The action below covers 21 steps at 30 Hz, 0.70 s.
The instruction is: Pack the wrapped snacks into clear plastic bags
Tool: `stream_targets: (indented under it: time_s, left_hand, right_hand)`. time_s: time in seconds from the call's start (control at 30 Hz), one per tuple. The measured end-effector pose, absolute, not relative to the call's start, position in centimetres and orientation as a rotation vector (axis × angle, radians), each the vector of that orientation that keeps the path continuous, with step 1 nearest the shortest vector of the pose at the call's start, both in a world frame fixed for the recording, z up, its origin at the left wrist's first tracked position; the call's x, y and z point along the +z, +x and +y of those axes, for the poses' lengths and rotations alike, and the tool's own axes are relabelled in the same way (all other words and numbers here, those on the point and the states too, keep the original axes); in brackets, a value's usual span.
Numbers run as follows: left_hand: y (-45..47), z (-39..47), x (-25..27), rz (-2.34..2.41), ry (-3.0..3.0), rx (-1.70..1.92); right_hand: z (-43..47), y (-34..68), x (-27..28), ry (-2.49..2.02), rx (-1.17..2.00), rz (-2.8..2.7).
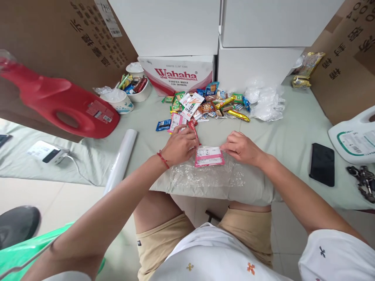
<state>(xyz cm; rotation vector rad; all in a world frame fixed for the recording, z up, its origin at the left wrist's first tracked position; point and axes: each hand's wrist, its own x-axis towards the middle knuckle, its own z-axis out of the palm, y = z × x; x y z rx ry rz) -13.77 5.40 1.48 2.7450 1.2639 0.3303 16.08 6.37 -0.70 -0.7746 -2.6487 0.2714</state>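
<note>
Red cord (163, 160) on left wrist. Left hand (181, 145): fingers bent, tips at the upper left corner of the pink-and-white packet (209, 156); can't tell if anything is gripped. Right hand (241, 146): fingers curled in, tips just beside the packet's upper right corner; grip also can't be confirmed. Packet lies flat on crinkled clear film (187, 176), mid-span at the counter's (149, 142) near edge. Snack pile (206, 107) further back, against the Wahaha carton (175, 76). White roll (121, 158) left, overhanging near edge. Phone (322, 164) and keys (365, 182) toward near right corner.
</note>
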Motion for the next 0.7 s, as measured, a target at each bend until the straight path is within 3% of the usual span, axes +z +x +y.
stream_targets:
  time_s: [0.33,0.53,0.7]
  left_hand:
    - [-14.8,3.4,1.2,1.303,2.549,0.382]
    - [-12.9,6.5,1.2,1.097,2.498,0.013]
    - [-14.3,6.2,1.3,1.146,2.65,0.113]
  right_hand:
    - [3.8,16.2,-2.0,-0.774,0.172,-2.629]
    - [4.4,16.9,-1.5,-0.74,0.169,-2.572]
    - [4.2,18.0,-1.7,-0.71,0.205,-2.514]
